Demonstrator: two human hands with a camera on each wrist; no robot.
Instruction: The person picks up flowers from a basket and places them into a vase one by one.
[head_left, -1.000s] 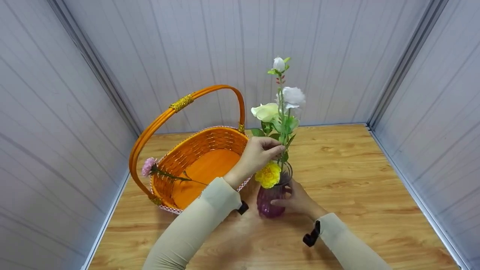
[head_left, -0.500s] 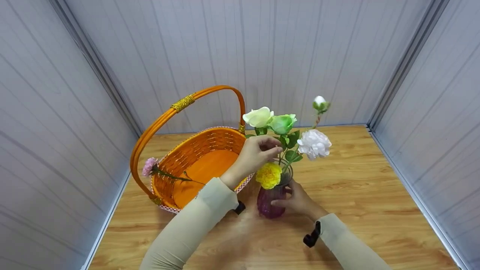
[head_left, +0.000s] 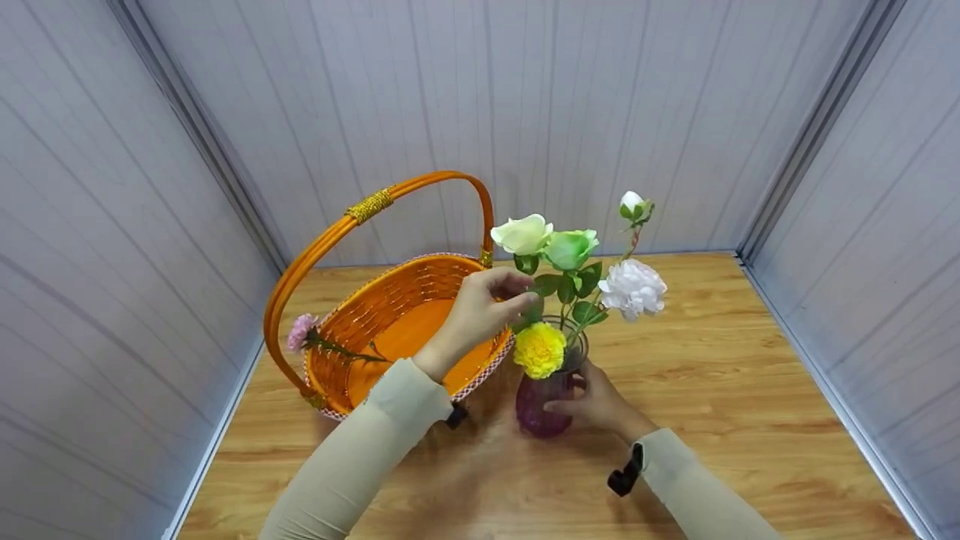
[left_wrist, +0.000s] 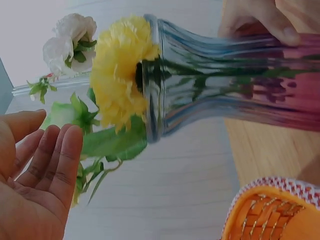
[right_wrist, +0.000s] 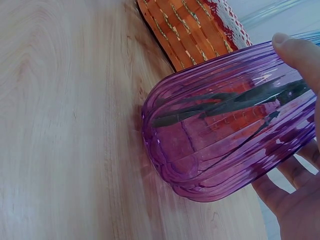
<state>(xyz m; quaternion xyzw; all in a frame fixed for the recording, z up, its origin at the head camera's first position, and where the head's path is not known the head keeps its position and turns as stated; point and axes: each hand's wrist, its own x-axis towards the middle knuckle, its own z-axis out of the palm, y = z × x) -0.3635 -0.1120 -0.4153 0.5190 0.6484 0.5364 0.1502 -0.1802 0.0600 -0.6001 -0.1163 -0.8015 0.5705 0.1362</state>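
On the table stands a purple-tinted glass vase (head_left: 541, 409) with ribbed sides. My right hand (head_left: 600, 401) holds it from the right, thumb and fingers around its side. In it are a yellow carnation (head_left: 540, 350) leaning over the rim, a cream rose (head_left: 523, 234), a green rose (head_left: 571, 249) and a white bloom (head_left: 632, 289) with a bud (head_left: 631, 201). My left hand (head_left: 480, 307) hovers just left of the flowers, its fingers loosely bent around nothing. In the left wrist view, that palm (left_wrist: 37, 195) faces the flower heads. Stems (right_wrist: 225, 105) show through the vase wall.
An orange woven basket (head_left: 360, 315) with a tall arched handle (head_left: 315, 244) stands left of the vase. A pink carnation (head_left: 301, 332) lies across its left rim, stem inside. Pale panel walls (head_left: 570, 112) enclose the table at the back and sides.
The white flower's stem has tipped from upright over to the right and sits lower. My left hand has let go and drawn back to the left. The right hand has stayed on the vase.
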